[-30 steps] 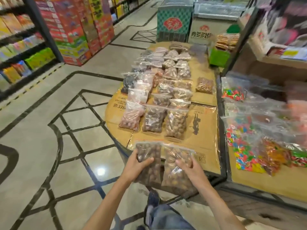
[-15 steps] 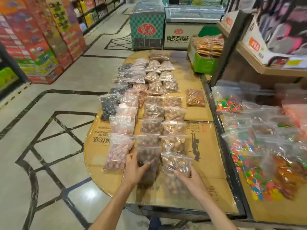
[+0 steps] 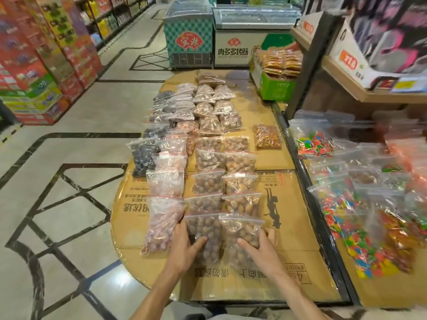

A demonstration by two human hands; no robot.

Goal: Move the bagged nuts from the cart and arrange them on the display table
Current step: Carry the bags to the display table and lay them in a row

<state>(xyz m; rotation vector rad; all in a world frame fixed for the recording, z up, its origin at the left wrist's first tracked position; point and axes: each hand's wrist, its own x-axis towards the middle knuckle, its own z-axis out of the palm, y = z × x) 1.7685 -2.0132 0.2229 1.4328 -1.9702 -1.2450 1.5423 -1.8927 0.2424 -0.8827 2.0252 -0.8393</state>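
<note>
At the near end of the bench (image 3: 298, 227), the left hand (image 3: 184, 247) grips one nut bag (image 3: 204, 229) and the right hand (image 3: 262, 248) grips another bag (image 3: 242, 229) just beside it.

A shop — a grocery or supermarket floor. Aisle shelving (image 3: 111, 19) runs along the left behind tall stacks of boxed goods (image 3: 41, 65). Two chest freezers (image 3: 242, 35) with printed fronts stand at the far end of the tiled aisle. A cardboard-topped display table (image 3: 291, 227) carries rows of clear bagged nuts (image 3: 208, 158), and beside it lie bags of bright wrapped sweets (image 3: 342, 209) — stock laid out for sale.
</note>
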